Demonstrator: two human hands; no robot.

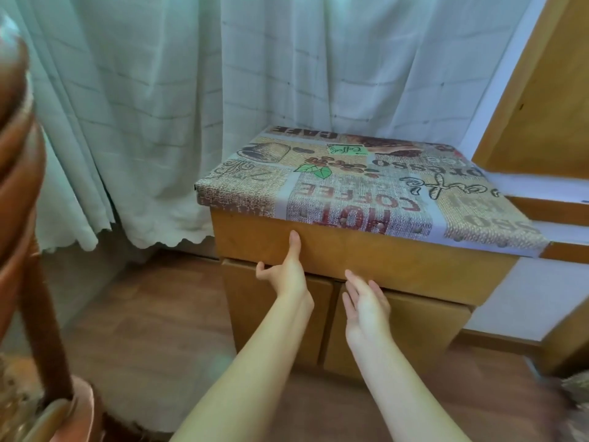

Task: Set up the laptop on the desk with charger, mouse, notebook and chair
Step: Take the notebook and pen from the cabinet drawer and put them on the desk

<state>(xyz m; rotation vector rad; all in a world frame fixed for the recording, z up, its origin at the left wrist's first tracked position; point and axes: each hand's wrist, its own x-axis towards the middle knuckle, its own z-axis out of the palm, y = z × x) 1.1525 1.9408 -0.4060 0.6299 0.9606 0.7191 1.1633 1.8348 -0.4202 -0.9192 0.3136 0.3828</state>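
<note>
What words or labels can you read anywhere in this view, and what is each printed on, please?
All print is on the patterned cloth covering the wooden cabinet, and reads upside down from here:
"HOT COFFEE", near the front edge.
"CAFE", at the far edge.
"Coffee", on a small green patch.
"...presso", partly cut off, toward the right.
"...SSO", cut off at the front right.
The cursive script and fainter lettering are too distorted to read.

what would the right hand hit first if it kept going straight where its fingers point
Most likely the wooden front panel of the cabinet, just under the coffee-print cloth. The right hand is open, fingertips close to it, though depth is unclear.
</note>
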